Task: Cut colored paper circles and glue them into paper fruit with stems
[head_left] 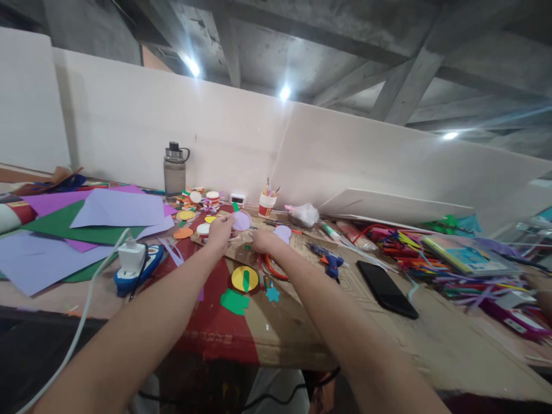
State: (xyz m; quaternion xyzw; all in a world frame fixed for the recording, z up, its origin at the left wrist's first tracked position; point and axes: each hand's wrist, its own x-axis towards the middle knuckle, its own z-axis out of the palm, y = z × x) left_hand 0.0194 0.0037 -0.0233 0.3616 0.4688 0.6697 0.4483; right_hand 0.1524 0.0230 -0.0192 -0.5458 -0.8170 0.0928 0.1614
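Observation:
My left hand (pixel 219 233) pinches a lilac paper disc (pixel 241 221) by its left edge; a green paper strip (pixel 235 206) sticks up at its top. Close by on the right, my right hand (pixel 266 240) has its fingers curled together, and what is in them, if anything, is too small to make out. Another lilac disc (pixel 283 232) shows just beyond the right hand. Nearer to me lie a yellow disc (pixel 238 278) with a green strip on it, a green paper piece (pixel 234 302) and a blue paper star (pixel 272 293).
A glue gun (pixel 330 261) and a black phone (pixel 387 289) lie to the right, before piled colourful craft strips (pixel 405 250). Paper sheets (pixel 116 208) and a power strip (pixel 150 265) occupy the left. A bottle (pixel 175 175) and a cup of brushes (pixel 267 203) stand behind.

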